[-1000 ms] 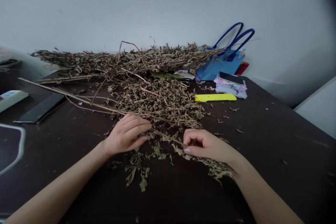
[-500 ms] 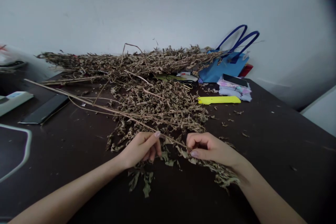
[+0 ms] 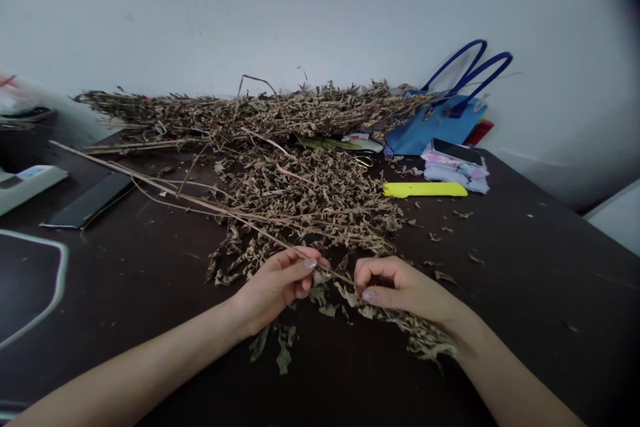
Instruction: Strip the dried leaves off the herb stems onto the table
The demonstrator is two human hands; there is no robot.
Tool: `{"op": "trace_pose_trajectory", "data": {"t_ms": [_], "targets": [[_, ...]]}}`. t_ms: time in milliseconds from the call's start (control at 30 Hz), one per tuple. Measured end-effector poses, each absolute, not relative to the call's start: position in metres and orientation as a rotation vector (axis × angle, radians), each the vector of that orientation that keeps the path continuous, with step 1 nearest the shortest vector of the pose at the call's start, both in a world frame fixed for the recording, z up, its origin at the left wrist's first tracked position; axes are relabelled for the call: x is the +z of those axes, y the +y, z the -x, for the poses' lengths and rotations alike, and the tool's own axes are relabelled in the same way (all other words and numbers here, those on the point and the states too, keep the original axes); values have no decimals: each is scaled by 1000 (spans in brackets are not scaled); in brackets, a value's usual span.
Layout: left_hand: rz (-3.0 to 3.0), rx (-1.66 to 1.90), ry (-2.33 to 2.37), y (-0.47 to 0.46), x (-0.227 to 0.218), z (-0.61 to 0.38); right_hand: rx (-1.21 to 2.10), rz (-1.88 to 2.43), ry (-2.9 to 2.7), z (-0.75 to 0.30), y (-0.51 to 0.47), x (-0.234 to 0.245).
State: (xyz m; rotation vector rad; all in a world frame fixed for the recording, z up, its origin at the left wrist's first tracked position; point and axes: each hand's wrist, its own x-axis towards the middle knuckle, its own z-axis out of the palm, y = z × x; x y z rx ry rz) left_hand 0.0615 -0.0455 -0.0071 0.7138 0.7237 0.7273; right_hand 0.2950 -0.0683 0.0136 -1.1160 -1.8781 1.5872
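A long dry stalk runs from the far left across the dark table to both my hands. My left hand pinches this stalk between thumb and fingertips. My right hand is closed on the stalk's leafy end, and dried leaves trail under my right wrist. Loose dried leaves lie beneath and between my hands. A big heap of dried leafy stems lies just beyond them.
More dried stalks are stacked along the wall. At the back right are a blue bag, folded cloths with a phone and a yellow flat object. A dark tablet and a white device lie at left.
My left hand slid right along the stalk, from resting on the heap to a pinch close to my right hand. My right hand kept its grip.
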Motion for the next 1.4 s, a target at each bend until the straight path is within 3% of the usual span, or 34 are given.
{"op": "trace_pose_trajectory", "data": {"t_ms": [500, 667, 867, 1000, 1400], "targets": [[-870, 615, 786, -48, -3, -62, 1437, 1122, -1974, -291, -72, 16], [-1419, 548, 942, -44, 1, -53, 1402, 1138, -1980, -294, -71, 15], [-2169, 964, 1005, -43, 1, -46, 1438, 1140, -1978, -292, -73, 14], [-2432, 975, 939, -38, 2, -46, 1455, 1139, -1995, -289, -75, 14], [-2435, 843, 720, -38, -7, -51, 1437, 1146, -2033, -286, -74, 9]]}}
